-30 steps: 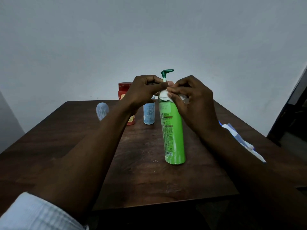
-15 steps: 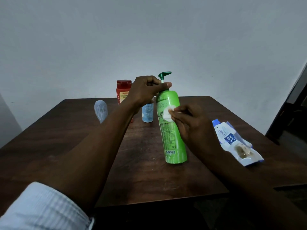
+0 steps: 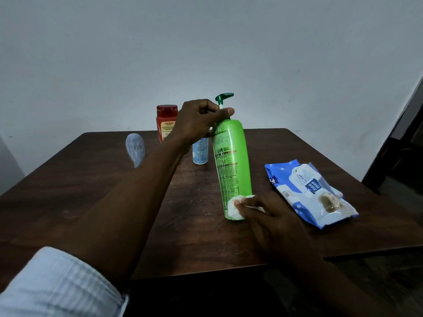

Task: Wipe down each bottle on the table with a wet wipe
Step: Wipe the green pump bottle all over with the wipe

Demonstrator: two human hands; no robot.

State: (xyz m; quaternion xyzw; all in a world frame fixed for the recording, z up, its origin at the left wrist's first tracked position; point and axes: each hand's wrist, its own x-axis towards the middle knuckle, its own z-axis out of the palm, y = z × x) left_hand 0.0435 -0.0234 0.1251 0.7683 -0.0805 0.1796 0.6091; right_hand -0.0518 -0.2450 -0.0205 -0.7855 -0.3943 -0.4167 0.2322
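A tall green pump bottle stands on the dark wooden table, leaning slightly. My left hand grips its neck just under the dark green pump head. My right hand presses a bunched white wet wipe against the bottle's base. Behind my left arm stand a red bottle and a small light blue bottle, both partly hidden. A pale blue bottle stands further left.
A blue and white pack of wet wipes lies on the table right of the green bottle. The table's near edge runs below my right hand. A dark door or frame stands at the far right.
My right hand has slid the wipe down the green bottle from its top to its base. My left hand has stayed on the neck.
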